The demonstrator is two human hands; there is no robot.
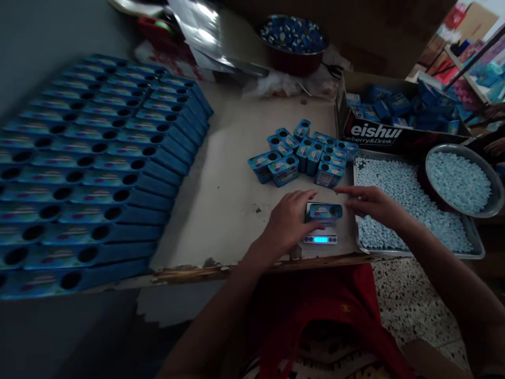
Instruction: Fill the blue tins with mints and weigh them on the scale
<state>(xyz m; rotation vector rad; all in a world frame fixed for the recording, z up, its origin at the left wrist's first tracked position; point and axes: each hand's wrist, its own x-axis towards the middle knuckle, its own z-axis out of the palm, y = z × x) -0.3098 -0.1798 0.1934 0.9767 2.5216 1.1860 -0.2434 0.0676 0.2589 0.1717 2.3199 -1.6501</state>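
Note:
A small blue printed box [325,211] with a dark round hole in its top sits on a digital scale [332,234] with a lit blue display. Around the box's left end curves my left hand [289,218], thumb on the near side and fingers on the far side, spread apart; contact with the box is hard to make out. My right hand [369,202] is just right of the scale, its fingers stretched out and holding nothing. Behind the scale stands a cluster of similar blue boxes [284,167], upright with round holes on top.
Long rows of blue boxes [114,195] fill the table's left side. At right are a metal tray [361,245] of pale blue pellets, a round bowl [497,197] of the same pellets, and a carton [418,138] of blue boxes. A dark red bowl [292,62] stands at the back.

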